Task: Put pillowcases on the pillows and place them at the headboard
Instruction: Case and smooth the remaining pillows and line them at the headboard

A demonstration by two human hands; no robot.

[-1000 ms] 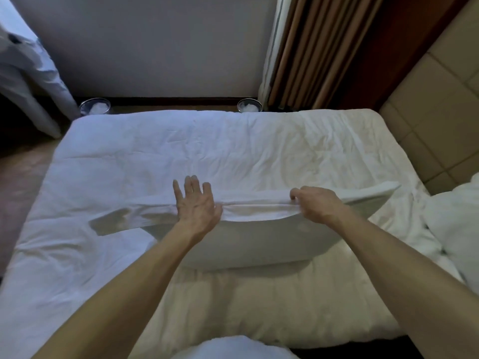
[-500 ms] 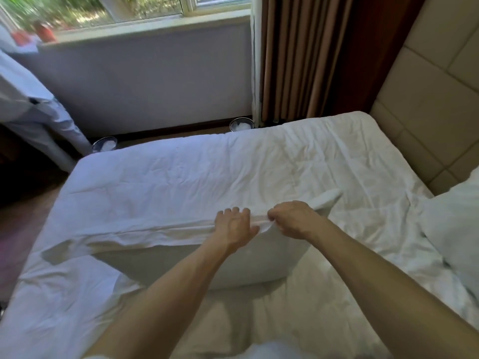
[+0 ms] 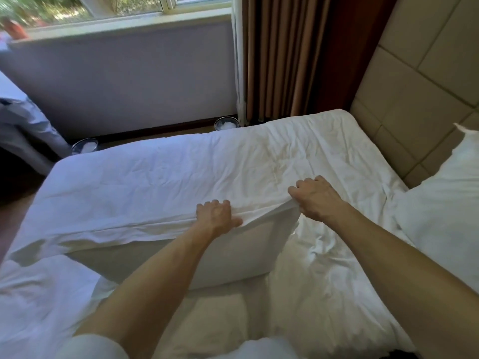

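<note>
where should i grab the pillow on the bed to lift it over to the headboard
Probably by its raised top edge, from above: the pillow stands on its long edge, so that seam is the reachable ridge. The right hand grips its right corner and the left hand the edge farther left; slack pillowcase trails left, so grip where it's filled.

Shot from one wide-angle camera at head height, above and behind the left hand and right hand. Faces forward and down past them, across the bed toward the window beyond. Close in, with forearms filling the lower frame and the headboard off to the right of the right hand.
</note>
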